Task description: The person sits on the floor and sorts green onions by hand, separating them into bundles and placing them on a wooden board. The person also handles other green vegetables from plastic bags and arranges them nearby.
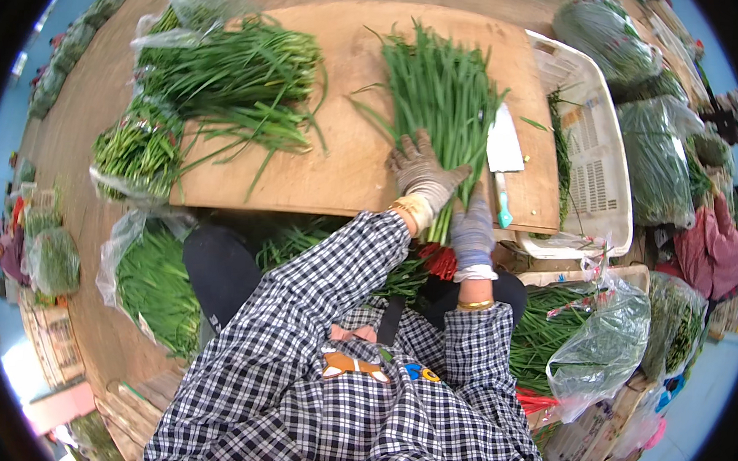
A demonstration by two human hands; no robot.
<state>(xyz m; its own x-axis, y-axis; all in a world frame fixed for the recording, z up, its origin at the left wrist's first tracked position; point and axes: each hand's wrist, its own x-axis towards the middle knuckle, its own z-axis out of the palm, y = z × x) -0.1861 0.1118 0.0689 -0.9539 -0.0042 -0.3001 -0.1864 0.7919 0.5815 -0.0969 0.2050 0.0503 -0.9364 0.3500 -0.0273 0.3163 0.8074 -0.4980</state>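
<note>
A bunch of long green stalks that look like garlic chives lies on a wooden board, its cut ends hanging over the near edge. My gloved left hand rests across the lower part of the bunch, fingers spread and thumb over the stalks. Against the right side of the stem ends is my right hand, in a grey-blue glove; its fingertips are partly hidden and its grip is unclear. Just right of the bunch lies a cleaver with a white and turquoise handle.
A loose pile of chives covers the board's left end, beside bagged bunches. A white plastic crate stands against the right end. Bags of greens flank my knees. Red ties hang below the board.
</note>
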